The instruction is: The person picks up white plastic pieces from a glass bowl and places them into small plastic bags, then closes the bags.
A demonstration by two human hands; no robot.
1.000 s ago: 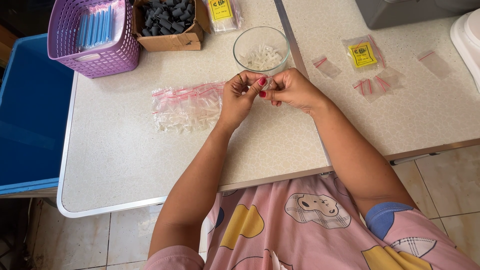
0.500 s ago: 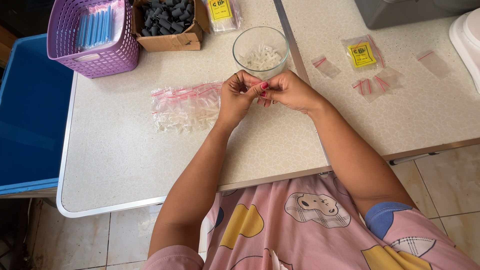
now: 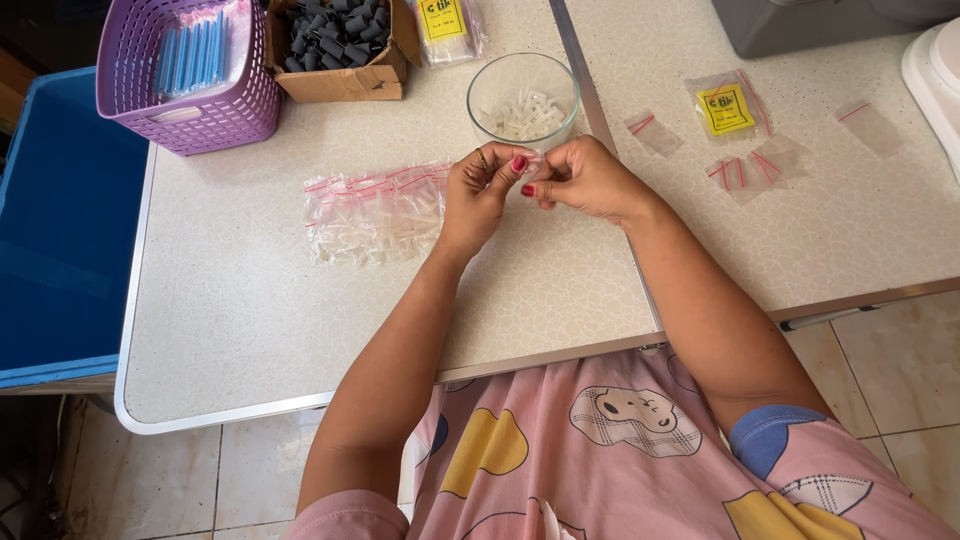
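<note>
Working just in front of the glass bowl, the left hand and right hand meet fingertip to fingertip above the counter. Both hands are closed to a pinch on one small clear bag, which shows only as a pale sliver between the thumbs; whether it holds anything cannot be told. The bag is raised slightly off the counter, near the bowl's near rim, a position that appears to keep the supply within short reach.

The bowl contains small white plastic pieces and stands upright beside the seam where two counter surfaces join. To the left of the left hand lies a pile of clear bags with red strips, spread flat and just beside the wrist. To the right of the seam, several small red-striped bags lie apart from one another, together with a bag bearing a yellow label.

At the far edge stand a purple basket with blue sticks in it, a cardboard box of dark grey parts, and another yellow-labelled packet. A blue bin sits off the counter's left side.
</note>
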